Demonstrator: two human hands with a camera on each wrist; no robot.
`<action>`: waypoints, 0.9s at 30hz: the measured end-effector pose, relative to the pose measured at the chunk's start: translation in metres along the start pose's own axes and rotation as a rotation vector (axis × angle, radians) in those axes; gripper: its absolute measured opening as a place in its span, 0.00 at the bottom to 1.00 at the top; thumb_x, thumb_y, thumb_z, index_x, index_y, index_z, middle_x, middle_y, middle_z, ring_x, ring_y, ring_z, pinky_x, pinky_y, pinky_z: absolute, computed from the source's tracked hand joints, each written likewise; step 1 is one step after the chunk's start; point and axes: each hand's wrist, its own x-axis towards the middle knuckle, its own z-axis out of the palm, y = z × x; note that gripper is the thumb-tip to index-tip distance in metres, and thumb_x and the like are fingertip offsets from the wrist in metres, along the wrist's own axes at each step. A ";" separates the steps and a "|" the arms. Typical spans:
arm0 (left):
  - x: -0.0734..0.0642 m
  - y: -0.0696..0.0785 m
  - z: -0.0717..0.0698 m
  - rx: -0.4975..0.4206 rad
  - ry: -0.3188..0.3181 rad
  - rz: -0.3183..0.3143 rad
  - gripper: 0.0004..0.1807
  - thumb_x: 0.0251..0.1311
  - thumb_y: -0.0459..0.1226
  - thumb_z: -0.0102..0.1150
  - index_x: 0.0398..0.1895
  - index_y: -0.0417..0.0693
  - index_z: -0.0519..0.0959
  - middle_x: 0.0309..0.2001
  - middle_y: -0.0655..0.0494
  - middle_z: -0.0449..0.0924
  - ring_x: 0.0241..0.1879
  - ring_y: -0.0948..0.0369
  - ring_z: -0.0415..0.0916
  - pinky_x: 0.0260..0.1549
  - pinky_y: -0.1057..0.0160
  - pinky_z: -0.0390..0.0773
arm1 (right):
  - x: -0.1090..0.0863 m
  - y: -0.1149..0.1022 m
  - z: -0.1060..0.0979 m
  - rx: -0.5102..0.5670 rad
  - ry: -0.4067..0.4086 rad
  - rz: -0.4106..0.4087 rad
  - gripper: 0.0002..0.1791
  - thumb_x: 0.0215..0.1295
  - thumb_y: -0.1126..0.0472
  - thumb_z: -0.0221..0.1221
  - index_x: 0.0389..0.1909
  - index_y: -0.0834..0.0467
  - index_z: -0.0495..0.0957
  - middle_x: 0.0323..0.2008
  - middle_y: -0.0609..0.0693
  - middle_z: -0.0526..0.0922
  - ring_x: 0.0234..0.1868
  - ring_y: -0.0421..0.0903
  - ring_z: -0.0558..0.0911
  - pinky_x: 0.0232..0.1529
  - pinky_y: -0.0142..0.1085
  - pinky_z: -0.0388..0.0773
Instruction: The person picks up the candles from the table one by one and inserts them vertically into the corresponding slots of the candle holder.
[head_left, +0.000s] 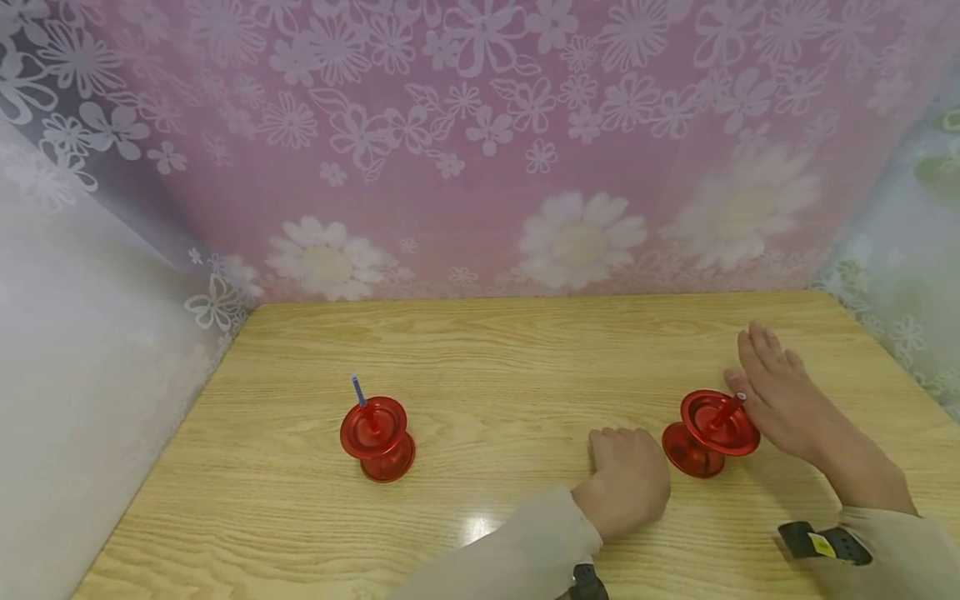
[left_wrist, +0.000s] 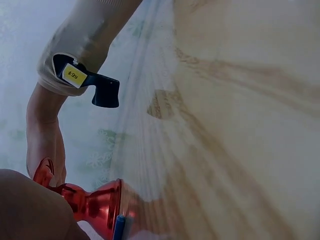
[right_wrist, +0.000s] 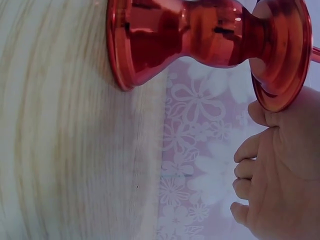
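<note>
A red metallic candle holder [head_left: 722, 422] stands upright at the right, with a red post rising from its dish. My right hand [head_left: 787, 408] is at the far right side of its dish, fingers straight; the thumb is right at the rim in the right wrist view. My left hand [head_left: 626, 479] is left of the holder's foot, palm down, its fingers curled. A short blue stick [left_wrist: 119, 227] shows by the foot in the left wrist view, held under the left hand; the head view hides it. Another red candle holder [head_left: 373, 427] stands at the left, a blue stick [head_left: 357, 389] on its post.
Both holders stand on a wood-grain table [head_left: 480, 358]. A flowered pink curtain [head_left: 465, 167] hangs along its back edge, with pale flowered sheets [head_left: 82, 333] at the sides. A black band [head_left: 817, 544] is on the right wrist.
</note>
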 end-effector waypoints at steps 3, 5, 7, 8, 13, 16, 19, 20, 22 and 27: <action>0.003 0.002 -0.001 -0.015 -0.025 -0.041 0.17 0.58 0.53 0.57 0.18 0.57 0.74 0.19 0.60 0.70 0.19 0.61 0.67 0.20 0.62 0.61 | 0.000 0.000 0.002 0.003 -0.009 -0.009 0.33 0.80 0.58 0.33 0.70 0.78 0.35 0.70 0.76 0.29 0.72 0.66 0.27 0.68 0.57 0.20; 0.004 0.004 -0.001 -0.023 -0.044 -0.058 0.16 0.57 0.53 0.58 0.18 0.57 0.75 0.19 0.61 0.70 0.20 0.61 0.67 0.21 0.62 0.61 | -0.001 0.000 0.002 0.000 -0.013 -0.012 0.33 0.80 0.58 0.33 0.70 0.78 0.35 0.70 0.76 0.29 0.72 0.66 0.27 0.69 0.56 0.20; 0.006 0.005 -0.002 -0.027 -0.059 -0.066 0.16 0.57 0.53 0.59 0.18 0.58 0.75 0.19 0.61 0.70 0.20 0.61 0.68 0.21 0.62 0.61 | -0.001 0.001 0.003 -0.005 -0.013 -0.018 0.33 0.80 0.58 0.33 0.70 0.78 0.35 0.70 0.77 0.29 0.72 0.65 0.27 0.69 0.55 0.20; 0.007 0.005 -0.002 -0.026 -0.063 -0.067 0.16 0.56 0.54 0.59 0.17 0.58 0.75 0.18 0.62 0.70 0.19 0.62 0.68 0.21 0.62 0.61 | -0.001 0.001 0.003 -0.007 -0.012 -0.021 0.33 0.80 0.59 0.33 0.70 0.78 0.35 0.70 0.77 0.30 0.72 0.64 0.26 0.69 0.54 0.20; 0.008 0.007 -0.001 -0.015 -0.063 -0.073 0.16 0.56 0.54 0.60 0.16 0.59 0.75 0.18 0.62 0.71 0.18 0.62 0.68 0.20 0.62 0.61 | -0.001 0.001 0.003 -0.022 -0.011 -0.027 0.32 0.79 0.59 0.33 0.70 0.78 0.34 0.70 0.77 0.30 0.72 0.64 0.26 0.69 0.53 0.20; 0.008 0.008 -0.002 -0.013 -0.070 -0.081 0.17 0.56 0.53 0.60 0.16 0.59 0.75 0.17 0.62 0.70 0.17 0.63 0.67 0.20 0.62 0.60 | -0.002 0.000 0.003 -0.037 -0.017 -0.030 0.32 0.79 0.60 0.33 0.70 0.78 0.33 0.70 0.77 0.30 0.72 0.65 0.27 0.69 0.53 0.20; 0.007 0.009 -0.003 -0.004 -0.071 -0.086 0.16 0.57 0.53 0.61 0.17 0.59 0.75 0.17 0.62 0.69 0.17 0.63 0.66 0.20 0.63 0.60 | -0.003 -0.001 0.003 -0.058 -0.022 -0.037 0.32 0.77 0.64 0.34 0.70 0.78 0.32 0.70 0.77 0.30 0.72 0.66 0.26 0.69 0.53 0.20; 0.007 0.009 -0.003 -0.002 -0.069 -0.086 0.16 0.57 0.52 0.62 0.17 0.59 0.75 0.17 0.62 0.69 0.17 0.64 0.66 0.20 0.63 0.59 | -0.004 -0.002 0.003 -0.065 -0.023 -0.037 0.32 0.76 0.66 0.35 0.70 0.78 0.32 0.70 0.78 0.30 0.72 0.66 0.26 0.69 0.54 0.20; 0.007 0.010 -0.003 0.006 -0.062 -0.089 0.15 0.57 0.52 0.62 0.18 0.59 0.75 0.17 0.62 0.69 0.17 0.64 0.65 0.20 0.63 0.59 | -0.006 -0.003 0.003 -0.077 -0.028 -0.027 0.33 0.73 0.68 0.35 0.70 0.78 0.31 0.70 0.78 0.29 0.71 0.67 0.26 0.68 0.56 0.20; 0.008 0.010 -0.003 0.000 -0.055 -0.089 0.14 0.58 0.52 0.61 0.19 0.60 0.76 0.17 0.62 0.69 0.17 0.64 0.66 0.21 0.63 0.59 | -0.011 -0.008 0.002 -0.126 -0.032 0.032 0.33 0.74 0.65 0.34 0.69 0.79 0.30 0.69 0.79 0.30 0.70 0.72 0.29 0.66 0.63 0.24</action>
